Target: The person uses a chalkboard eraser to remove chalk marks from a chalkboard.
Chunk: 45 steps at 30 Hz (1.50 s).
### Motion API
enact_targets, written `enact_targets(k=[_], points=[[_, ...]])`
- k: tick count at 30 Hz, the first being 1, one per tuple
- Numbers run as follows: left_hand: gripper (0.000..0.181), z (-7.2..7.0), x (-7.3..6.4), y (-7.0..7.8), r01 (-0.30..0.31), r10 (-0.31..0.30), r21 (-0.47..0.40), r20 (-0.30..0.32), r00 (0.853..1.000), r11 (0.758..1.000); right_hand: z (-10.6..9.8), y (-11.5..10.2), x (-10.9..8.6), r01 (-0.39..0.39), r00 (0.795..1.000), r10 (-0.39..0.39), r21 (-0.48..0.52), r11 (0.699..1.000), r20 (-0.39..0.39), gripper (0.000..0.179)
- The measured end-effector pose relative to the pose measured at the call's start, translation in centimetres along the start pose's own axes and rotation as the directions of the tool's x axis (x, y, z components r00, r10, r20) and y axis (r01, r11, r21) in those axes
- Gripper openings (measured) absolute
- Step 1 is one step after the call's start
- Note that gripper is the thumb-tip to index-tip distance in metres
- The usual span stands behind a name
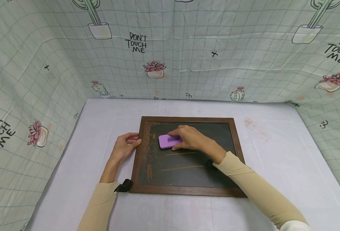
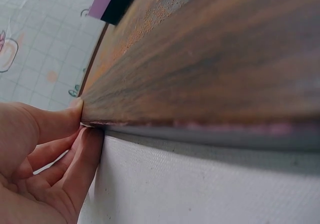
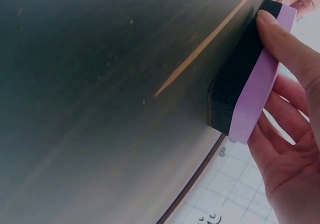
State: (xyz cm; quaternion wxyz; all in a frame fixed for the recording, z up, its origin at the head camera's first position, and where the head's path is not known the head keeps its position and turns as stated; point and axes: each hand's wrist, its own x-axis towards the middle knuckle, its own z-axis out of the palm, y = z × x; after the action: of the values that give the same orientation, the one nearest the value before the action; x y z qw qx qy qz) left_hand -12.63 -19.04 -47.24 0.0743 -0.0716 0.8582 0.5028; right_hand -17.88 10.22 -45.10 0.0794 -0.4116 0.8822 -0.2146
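Note:
A chalkboard (image 1: 216, 134) in a brown wooden frame lies flat on the white table. My right hand (image 1: 191, 138) grips a purple board eraser (image 1: 165, 141) by its edges, over the upper left part of the board. In the right wrist view the eraser (image 3: 255, 93) shows a black felt side facing the board, with the thumb on one long edge and the fingers on the other. At the left side of the frame, my left hand (image 1: 125, 146) pinches the wood; the left wrist view shows the thumb (image 2: 60, 124) on the frame's edge and fingertips low against it.
Orange-yellow chalk lines (image 1: 181, 168) run across the board's middle, and chalk smears (image 1: 149, 173) mark its left side. Orange dust (image 1: 255, 126) is scattered on the table at right. Printed fabric (image 1: 187, 73) hangs behind and at both sides.

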Motion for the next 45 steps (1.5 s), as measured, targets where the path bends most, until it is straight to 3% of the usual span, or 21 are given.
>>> enact_targets(k=[7,26,45], points=[[0.041,-0.1,0.1,-0.1,0.0,0.0,0.001,0.016,1.0,1.0,-0.4,0.4,-0.7,-0.037,0.999,0.037,-0.009,0.999,0.013,0.062],[0.041,-0.1,0.1,-0.1,0.006,-0.005,-0.018,0.018,1.0,1.0,-1.4,2.7,-3.9,-0.064,0.995,0.066,0.028,0.998,-0.069,0.06],[0.041,0.0,0.2,-0.3,-0.026,0.026,-0.017,0.002,1.0,1.0,-2.2,4.5,-7.8,-0.151,0.98,0.154,0.034,0.988,-0.129,0.062]])
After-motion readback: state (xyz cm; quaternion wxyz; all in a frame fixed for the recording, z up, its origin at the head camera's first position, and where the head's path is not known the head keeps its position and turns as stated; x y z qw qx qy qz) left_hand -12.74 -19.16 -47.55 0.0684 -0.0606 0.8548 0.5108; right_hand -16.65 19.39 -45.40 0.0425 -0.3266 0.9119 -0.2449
